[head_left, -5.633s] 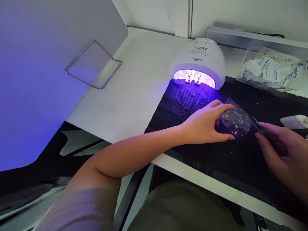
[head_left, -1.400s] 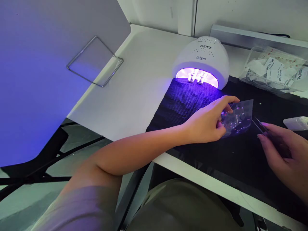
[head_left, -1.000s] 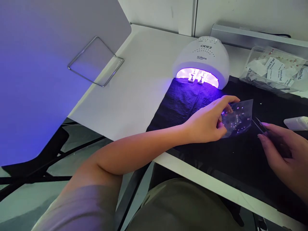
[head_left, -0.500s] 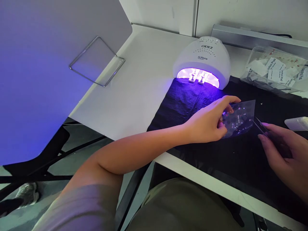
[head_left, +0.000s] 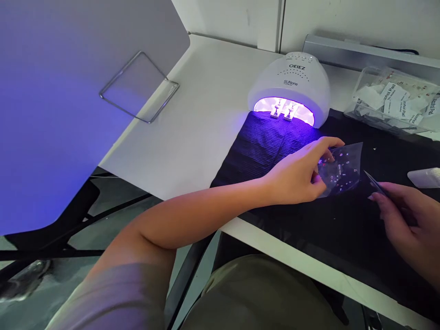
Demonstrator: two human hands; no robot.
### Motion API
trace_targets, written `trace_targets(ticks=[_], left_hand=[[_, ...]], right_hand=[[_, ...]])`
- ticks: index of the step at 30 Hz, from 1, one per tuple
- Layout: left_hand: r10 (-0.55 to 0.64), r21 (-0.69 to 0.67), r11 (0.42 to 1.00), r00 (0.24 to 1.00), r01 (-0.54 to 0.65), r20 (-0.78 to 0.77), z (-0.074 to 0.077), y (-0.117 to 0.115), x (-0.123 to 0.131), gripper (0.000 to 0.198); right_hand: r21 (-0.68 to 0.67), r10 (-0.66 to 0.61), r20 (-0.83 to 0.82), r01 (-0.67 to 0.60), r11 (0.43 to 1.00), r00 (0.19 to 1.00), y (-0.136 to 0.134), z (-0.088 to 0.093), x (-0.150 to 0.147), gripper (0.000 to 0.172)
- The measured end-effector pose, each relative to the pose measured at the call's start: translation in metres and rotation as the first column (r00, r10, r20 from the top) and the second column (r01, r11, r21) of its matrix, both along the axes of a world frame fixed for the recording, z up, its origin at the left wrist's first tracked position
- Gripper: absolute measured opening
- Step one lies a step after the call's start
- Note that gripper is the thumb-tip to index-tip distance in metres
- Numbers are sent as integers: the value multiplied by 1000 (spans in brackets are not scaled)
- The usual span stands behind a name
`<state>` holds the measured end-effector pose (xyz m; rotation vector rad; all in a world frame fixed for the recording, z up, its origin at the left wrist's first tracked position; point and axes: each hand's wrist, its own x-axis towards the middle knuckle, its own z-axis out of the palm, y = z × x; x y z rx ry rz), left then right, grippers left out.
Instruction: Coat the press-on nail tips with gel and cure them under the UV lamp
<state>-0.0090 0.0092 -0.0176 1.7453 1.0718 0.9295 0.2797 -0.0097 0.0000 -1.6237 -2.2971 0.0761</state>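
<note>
My left hand (head_left: 295, 176) reaches across from the lower left and pinches a transparent sheet of small nail stickers (head_left: 342, 169) between thumb and fingers, just above a black mat (head_left: 271, 146). My right hand (head_left: 409, 215) holds slim dark tweezers (head_left: 374, 183) at the right. Their tips point at the sheet's right edge, with a small gap between them. Glowing violet, a white UV nail lamp (head_left: 290, 78) stands at the far end of the mat.
A transparent box of alcohol pad packets (head_left: 395, 103) sits at the back right. A white object (head_left: 424, 178) lies at the right edge. A lilac panel with a wire stand (head_left: 137, 87) stands on the left of the white desk (head_left: 206, 101).
Since the earliest frame, my left hand has shifted its grip and the sheet sits flatter and higher. The tweezers have moved slightly right, and the view has drifted a little.
</note>
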Motion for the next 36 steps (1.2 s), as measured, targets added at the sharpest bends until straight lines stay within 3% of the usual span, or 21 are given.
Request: trace_targets(ticks=[15, 22, 26, 33, 36], left_hand=[[9, 4, 1000, 998, -9, -62, 5, 0, -2, 59], [-12, 62, 998, 954, 32, -300, 10, 3, -7, 57], [34, 188, 980, 887, 60, -460, 9, 4, -7, 59], [146, 301, 954, 840, 21, -522, 6, 4, -8, 70], [127, 293, 955, 820, 51, -557, 7, 3, -8, 76]], right_hand=[[-32, -45, -46, 44, 999, 998, 0, -1, -3, 44], [-28, -33, -48, 32, 999, 998, 1, 7, -10, 44], [-20, -9, -55, 8, 1000, 998, 1, 10, -13, 41], [-23, -20, -51, 19, 1000, 998, 0, 8, -12, 41], [-28, -26, -58, 24, 999, 998, 0, 8, -12, 41]])
